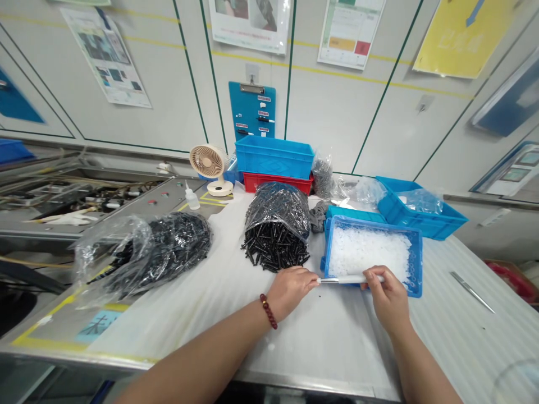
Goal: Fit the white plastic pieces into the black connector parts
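Note:
My right hand grips a slim white rod with a metal tip above the near edge of a blue plastic tray. My left hand pinches the rod's metal end, and its fingertips hide any small part there. The tray holds a heap of small white translucent plastic pieces. Nearest my left hand, a torn clear bag of black plastic pieces spills onto the white-covered bench. A second bag of black pieces lies further left.
Blue crates and a red crate stand along the back with clear bags. A small fan and a dropper bottle are back left. Steel tweezers lie at right. Machinery sits left.

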`<state>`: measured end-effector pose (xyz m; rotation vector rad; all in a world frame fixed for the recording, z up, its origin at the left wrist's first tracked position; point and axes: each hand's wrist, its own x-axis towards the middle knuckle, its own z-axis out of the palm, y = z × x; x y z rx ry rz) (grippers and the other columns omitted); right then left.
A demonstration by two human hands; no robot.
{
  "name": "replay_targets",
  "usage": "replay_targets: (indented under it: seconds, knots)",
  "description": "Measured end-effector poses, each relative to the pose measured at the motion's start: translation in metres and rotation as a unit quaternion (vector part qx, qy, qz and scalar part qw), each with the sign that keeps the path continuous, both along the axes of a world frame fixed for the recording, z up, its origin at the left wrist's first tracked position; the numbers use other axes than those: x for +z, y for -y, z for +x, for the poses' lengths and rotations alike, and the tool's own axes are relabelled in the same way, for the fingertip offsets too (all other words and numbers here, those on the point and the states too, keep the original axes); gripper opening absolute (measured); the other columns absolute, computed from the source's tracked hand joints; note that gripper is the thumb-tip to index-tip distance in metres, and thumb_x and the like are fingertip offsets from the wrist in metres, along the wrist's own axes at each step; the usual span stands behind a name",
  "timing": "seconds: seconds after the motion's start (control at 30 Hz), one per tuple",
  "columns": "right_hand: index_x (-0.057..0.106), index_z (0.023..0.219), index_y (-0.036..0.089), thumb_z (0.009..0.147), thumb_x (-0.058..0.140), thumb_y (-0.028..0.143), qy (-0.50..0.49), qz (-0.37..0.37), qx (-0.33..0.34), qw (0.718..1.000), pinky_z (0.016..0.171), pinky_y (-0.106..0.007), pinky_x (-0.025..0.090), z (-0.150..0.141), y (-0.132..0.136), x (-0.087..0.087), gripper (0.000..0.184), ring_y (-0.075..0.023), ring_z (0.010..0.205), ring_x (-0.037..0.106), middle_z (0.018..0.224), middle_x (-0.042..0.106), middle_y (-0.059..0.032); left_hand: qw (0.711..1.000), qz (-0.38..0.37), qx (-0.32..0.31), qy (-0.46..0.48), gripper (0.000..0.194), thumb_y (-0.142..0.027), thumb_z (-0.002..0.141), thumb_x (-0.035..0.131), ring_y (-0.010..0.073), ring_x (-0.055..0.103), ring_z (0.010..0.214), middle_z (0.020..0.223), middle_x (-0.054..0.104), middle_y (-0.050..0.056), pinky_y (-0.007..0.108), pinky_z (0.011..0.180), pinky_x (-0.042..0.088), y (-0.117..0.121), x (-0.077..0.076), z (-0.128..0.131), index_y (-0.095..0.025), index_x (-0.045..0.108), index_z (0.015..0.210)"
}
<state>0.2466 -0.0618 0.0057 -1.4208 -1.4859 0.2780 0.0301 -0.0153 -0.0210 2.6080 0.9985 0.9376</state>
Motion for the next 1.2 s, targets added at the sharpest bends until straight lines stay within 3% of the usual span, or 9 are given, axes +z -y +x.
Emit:
replay_targets:
  seconds: [0.2, 0.37, 0.5, 0.57, 0.67, 0.77, 0.93, 1.03, 1.2]
  knots:
    - [0.052, 0.064, 0.021, 0.085, 0.044, 0.041, 0.029, -0.016, 0.079, 0.996, 0.049, -0.024, 0.037, -0.012, 0.001, -0.003, 0.03, -0.0123, 0.049, 0.048, 0.053, 0.054, 0.0021, 0.998, 0.026, -0.005, -0.06, 0.027, -0.031, 0.091, 0.043, 0.0144, 0.053, 0.064, 0.068, 0.061, 0.0, 0.026, 0.059, 0.039, 0.003, 0.002, 0.002, -0.017, 0.059, 0.074]
    - [0.05, 0.063, 0.021, 0.087, 0.043, 0.032, 0.073, 0.031, 0.123, 0.989, 0.053, -0.024, 0.037, -0.026, 0.001, -0.008, 0.027, -0.0123, 0.054, 0.051, 0.057, 0.054, 0.0016, 0.997, 0.047, -0.025, -0.058, 0.024, -0.032, 0.09, 0.045, 0.0158, 0.052, 0.066, 0.07, 0.06, 0.001, 0.027, 0.06, 0.039, 0.008, -0.002, 0.002, -0.016, 0.058, 0.079]
    - [0.051, 0.068, 0.02, 0.087, 0.043, 0.026, 0.1, 0.099, 0.112, 0.984, 0.052, -0.024, 0.037, -0.025, 0.001, -0.009, 0.021, -0.0118, 0.053, 0.05, 0.057, 0.053, 0.0022, 0.999, 0.013, -0.035, -0.005, 0.019, -0.032, 0.09, 0.045, 0.016, 0.054, 0.073, 0.081, 0.063, 0.002, 0.027, 0.066, 0.042, 0.007, 0.007, 0.0, -0.017, 0.058, 0.091]
    - [0.052, 0.072, 0.02, 0.087, 0.044, 0.022, 0.11, 0.145, 0.081, 0.98, 0.052, -0.024, 0.037, -0.022, 0.001, -0.008, 0.017, -0.0119, 0.052, 0.05, 0.055, 0.051, 0.0028, 0.999, 0.0, -0.003, 0.049, 0.019, -0.029, 0.09, 0.044, 0.0163, 0.054, 0.082, 0.09, 0.063, 0.004, 0.027, 0.073, 0.043, 0.004, 0.014, -0.005, -0.017, 0.056, 0.1]
    - [0.05, 0.073, 0.019, 0.086, 0.045, 0.019, 0.151, 0.198, 0.042, 0.967, 0.051, -0.024, 0.036, -0.018, 0.001, -0.008, 0.014, -0.0118, 0.051, 0.047, 0.054, 0.049, 0.003, 0.992, -0.011, 0.1, 0.072, 0.018, -0.022, 0.091, 0.041, 0.0167, 0.052, 0.084, 0.092, 0.061, 0.004, 0.029, 0.077, 0.042, -0.003, 0.019, -0.014, -0.017, 0.056, 0.1]
    - [0.049, 0.071, 0.019, 0.086, 0.046, 0.017, 0.203, 0.221, 0.037, 0.953, 0.05, -0.024, 0.035, -0.017, 0.0, -0.008, 0.015, -0.0114, 0.051, 0.046, 0.055, 0.048, 0.0022, 0.988, -0.036, 0.146, -0.015, 0.016, -0.016, 0.088, 0.044, 0.0175, 0.052, 0.079, 0.084, 0.061, 0.003, 0.029, 0.074, 0.042, -0.007, 0.018, -0.02, -0.017, 0.059, 0.091]
    - [0.047, 0.07, 0.019, 0.087, 0.045, 0.016, 0.248, 0.21, 0.064, 0.944, 0.05, -0.024, 0.035, -0.021, 0.0, -0.007, 0.017, -0.0116, 0.051, 0.044, 0.056, 0.049, 0.0011, 0.978, -0.079, 0.097, -0.166, 0.019, -0.012, 0.085, 0.044, 0.0181, 0.052, 0.078, 0.079, 0.059, 0.004, 0.028, 0.073, 0.041, -0.004, 0.011, -0.018, -0.017, 0.062, 0.079]
    - [0.047, 0.07, 0.019, 0.087, 0.045, 0.016, 0.247, 0.211, 0.075, 0.943, 0.05, -0.024, 0.035, -0.024, 0.001, -0.005, 0.017, -0.0119, 0.052, 0.045, 0.057, 0.05, 0.0006, 0.975, -0.087, 0.086, -0.184, 0.02, -0.01, 0.084, 0.043, 0.0182, 0.052, 0.079, 0.079, 0.057, 0.004, 0.027, 0.072, 0.042, -0.001, 0.009, -0.014, -0.017, 0.061, 0.083]
    - [0.047, 0.071, 0.019, 0.086, 0.046, 0.014, 0.266, 0.216, 0.089, 0.935, 0.051, -0.024, 0.035, -0.028, 0.002, -0.005, 0.016, -0.0119, 0.052, 0.044, 0.056, 0.051, 0.0007, 0.973, -0.088, 0.077, -0.2, 0.035, -0.004, 0.08, 0.038, 0.0188, 0.052, 0.077, 0.084, 0.054, 0.005, 0.028, 0.068, 0.043, -0.001, 0.001, -0.009, -0.018, 0.056, 0.106]
